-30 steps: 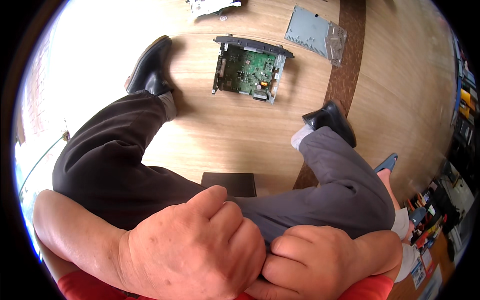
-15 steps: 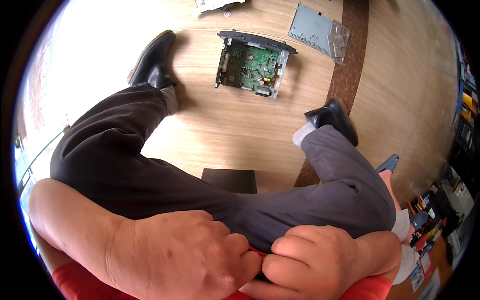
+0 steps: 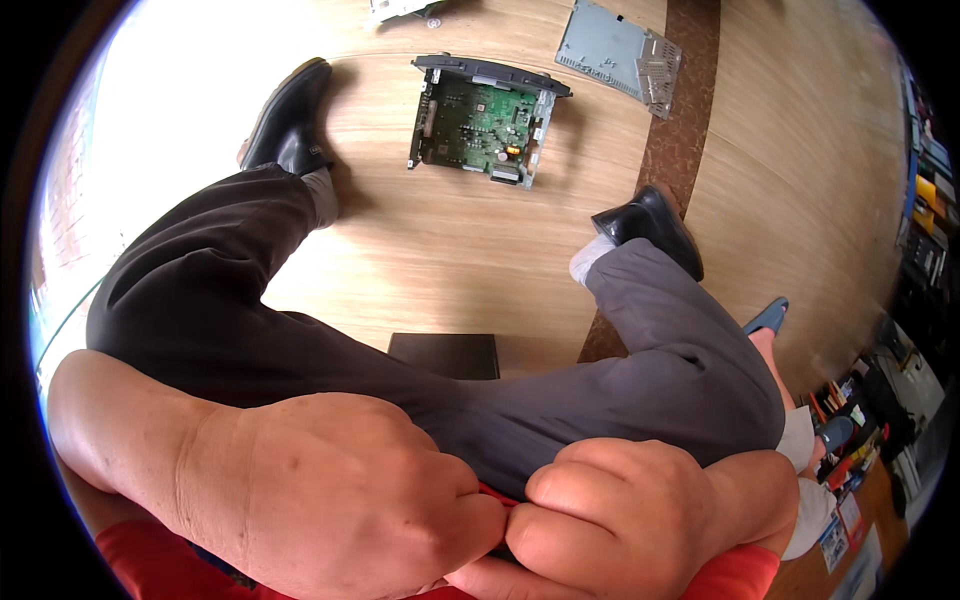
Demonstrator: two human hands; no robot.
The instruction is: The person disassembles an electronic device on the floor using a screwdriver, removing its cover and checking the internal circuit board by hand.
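My left hand (image 3: 350, 490) and my right hand (image 3: 605, 510) meet low in my lap, both with curled fingers. What they hold, if anything, is hidden behind the knuckles; a strip of red clothing (image 3: 490, 492) shows between them. Beyond my legs, an opened electronic unit (image 3: 480, 125) with a green circuit board and dark front panel rests on the floor. A detached grey metal cover (image 3: 600, 45) lies right of it, and another part (image 3: 395, 8) is cut off at the top edge. A dark flat rectangular object (image 3: 440, 350) is partly hidden behind my legs.
My shoes (image 3: 285, 125) flank the unit on the light wood floor (image 3: 440, 260), which has a brown strip (image 3: 675, 100). Another person's bare leg and sandal (image 3: 765, 318) are at right, near piled tools and boxes (image 3: 925, 200). A green cable (image 3: 65, 330) runs at left.
My left hand has turned and moved lower, its knuckles now less raised beside my right hand. The view has shifted slightly, with floor objects appearing a little higher and further left.
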